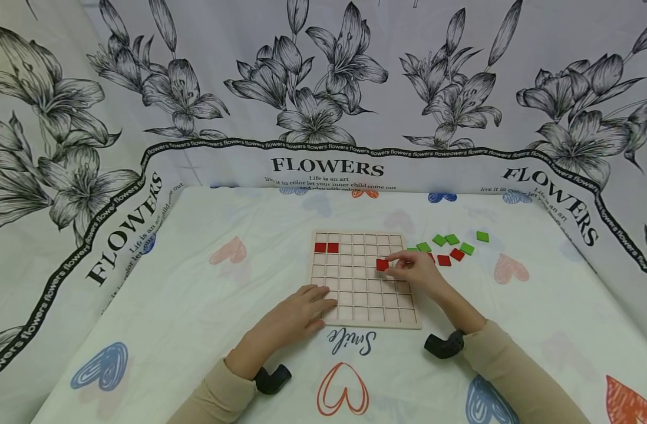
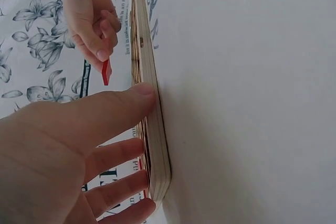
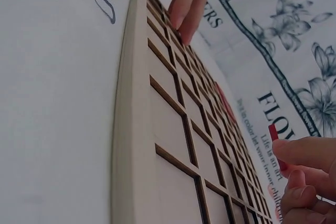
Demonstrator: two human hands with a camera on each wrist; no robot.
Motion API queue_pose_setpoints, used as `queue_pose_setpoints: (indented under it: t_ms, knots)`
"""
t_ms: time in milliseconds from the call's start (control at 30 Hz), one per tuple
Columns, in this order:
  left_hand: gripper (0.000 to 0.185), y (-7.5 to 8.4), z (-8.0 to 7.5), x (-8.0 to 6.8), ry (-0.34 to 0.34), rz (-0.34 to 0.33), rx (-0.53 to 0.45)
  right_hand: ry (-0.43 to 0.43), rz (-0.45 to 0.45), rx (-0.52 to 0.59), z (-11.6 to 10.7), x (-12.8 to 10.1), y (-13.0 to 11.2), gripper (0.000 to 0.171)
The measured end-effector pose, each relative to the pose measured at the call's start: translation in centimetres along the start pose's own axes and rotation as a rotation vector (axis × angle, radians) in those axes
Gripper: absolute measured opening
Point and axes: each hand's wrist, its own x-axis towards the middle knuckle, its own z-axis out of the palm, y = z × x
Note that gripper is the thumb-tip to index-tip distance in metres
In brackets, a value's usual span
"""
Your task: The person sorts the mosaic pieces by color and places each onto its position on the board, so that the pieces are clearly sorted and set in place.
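A wooden grid board (image 1: 355, 300) lies flat on the table, with two red square tiles (image 1: 326, 248) side by side in its second row at the left. Between thumb and fingertips my right hand (image 1: 416, 271) pinches another red tile (image 1: 382, 265), held above the right part of the board; in the right wrist view this tile (image 3: 273, 132) is seen edge-on. My left hand (image 1: 297, 309) rests at the board's lower left corner, fingers spread over the grid. The left wrist view shows its thumb (image 2: 126, 103) against the board's side edge (image 2: 157, 150).
Right of the board lie several loose green tiles (image 1: 451, 239) and a few red tiles (image 1: 444, 260), some hidden behind my right hand. A white cloth with printed hearts (image 1: 343, 388) covers the table. A curtain with printed flowers (image 1: 313, 118) hangs behind.
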Motion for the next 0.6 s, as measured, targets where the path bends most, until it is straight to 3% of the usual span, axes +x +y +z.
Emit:
queue_pose_setpoints:
  t_ms: [300, 600]
  knots:
    - [0.036, 0.1, -0.2, 0.0, -0.01, -0.01, 0.013, -0.021, 0.01, 0.014, 1.3, 0.8, -0.7, 0.032]
    - [0.035, 0.3, -0.5, 0.0, -0.021, -0.025, -0.001, -0.022, -0.053, -0.006, 1.8, 1.4, -1.6, 0.03]
